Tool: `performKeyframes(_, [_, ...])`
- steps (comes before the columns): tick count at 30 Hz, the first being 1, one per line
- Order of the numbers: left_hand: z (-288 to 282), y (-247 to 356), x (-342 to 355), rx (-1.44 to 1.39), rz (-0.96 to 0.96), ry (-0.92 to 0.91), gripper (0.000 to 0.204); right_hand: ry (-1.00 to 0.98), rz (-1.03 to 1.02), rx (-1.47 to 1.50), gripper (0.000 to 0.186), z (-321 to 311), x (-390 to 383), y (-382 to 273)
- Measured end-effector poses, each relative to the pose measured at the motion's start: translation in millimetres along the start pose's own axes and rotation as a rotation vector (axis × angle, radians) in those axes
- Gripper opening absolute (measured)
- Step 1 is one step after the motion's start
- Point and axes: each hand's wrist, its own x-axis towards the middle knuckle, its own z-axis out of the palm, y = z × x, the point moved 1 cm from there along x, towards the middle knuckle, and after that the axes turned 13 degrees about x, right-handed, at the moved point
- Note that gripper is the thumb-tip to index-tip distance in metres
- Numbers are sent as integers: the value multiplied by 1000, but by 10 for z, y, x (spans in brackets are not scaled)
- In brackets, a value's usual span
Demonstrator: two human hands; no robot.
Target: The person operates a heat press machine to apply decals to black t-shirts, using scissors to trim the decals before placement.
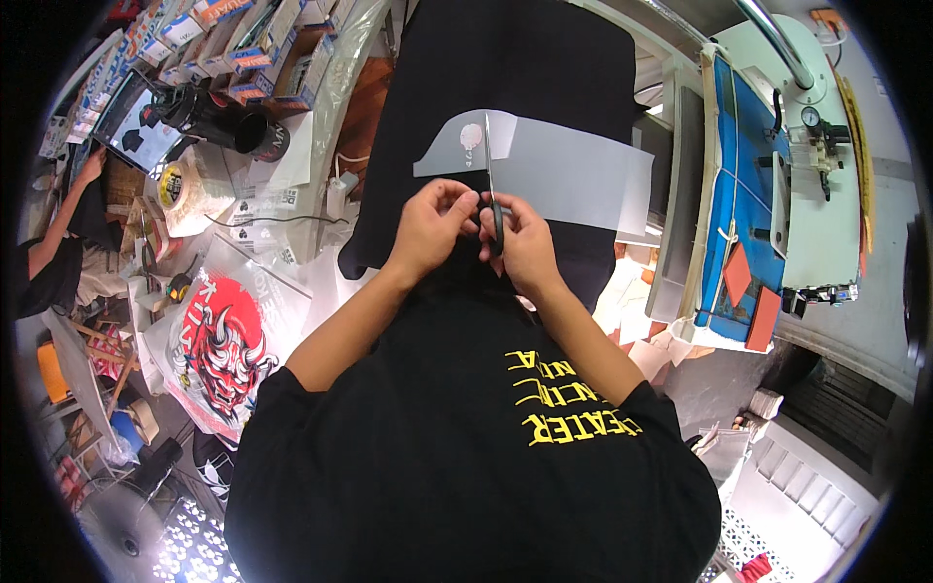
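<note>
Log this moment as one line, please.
right hand: holding scissors, pointing forward | left hand: close beside, grip unclear | pale sheet: lying on black cloth

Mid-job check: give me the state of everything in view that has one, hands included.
Right hand: closed around scissor handles
Left hand: fingers curled; grip unclear
Scissors: held, blades pointing away from the person; opening unclear
Translucent film sheet: spread out, overhanging the cloth's right edge
Black cloth: spread out beneath the film
Screen: lit

The right hand's fingers (521, 216) partly hide the scissors' handles (499, 229); a co-worker's sleeve (53, 282) is cut off leftward.
</note>
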Motion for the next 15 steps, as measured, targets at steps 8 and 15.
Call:
performKeyframes(8, [327, 324, 331, -1037, -123, -299, 46, -103, -217, 108, 43, -23, -406, -139])
performKeyframes(15, [486, 687, 337, -896, 1, -183, 19, 2, -320, 135, 44, -98, -526, -239])
